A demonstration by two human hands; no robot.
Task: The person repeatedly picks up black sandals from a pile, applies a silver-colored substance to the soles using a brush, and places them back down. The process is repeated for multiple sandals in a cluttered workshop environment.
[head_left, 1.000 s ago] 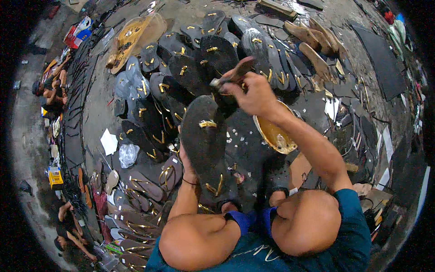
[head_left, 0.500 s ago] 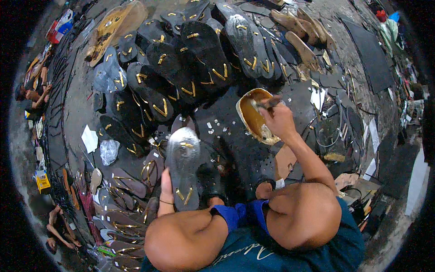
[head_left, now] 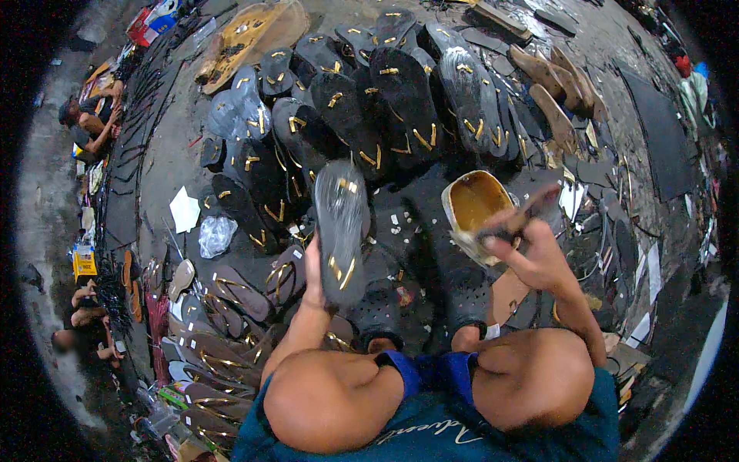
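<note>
My left hand (head_left: 312,273) is closed on the edge of a grey slipper sole (head_left: 339,231), held upright over my left foot. Wet, whitish glossy streaks cover the sole's upper part, and short gold strap ends show through it. My right hand (head_left: 537,258) is closed round a dark, flat tool (head_left: 531,214), blurred by motion; its exact kind is unclear. Just left of that hand stands a cut-open tub (head_left: 452,206) with amber, glue-like liquid inside. The tool and fingers overlap its near right rim; whether they touch it I cannot tell.
Rows of dark soles (head_left: 346,115) with gold strap ends lie ahead. Finished-looking slippers (head_left: 239,292) are stacked at my left. Wooden foot-shaped forms (head_left: 550,81) lie far right, near a black sheet (head_left: 650,115). A clear plastic bag (head_left: 216,236) and scraps litter the floor. People sit at far left.
My right hand has come out of the tub, moving right and nearer me with the tool. My left hand has lifted the sole, and more streaks now run down it. The view has shifted.
</note>
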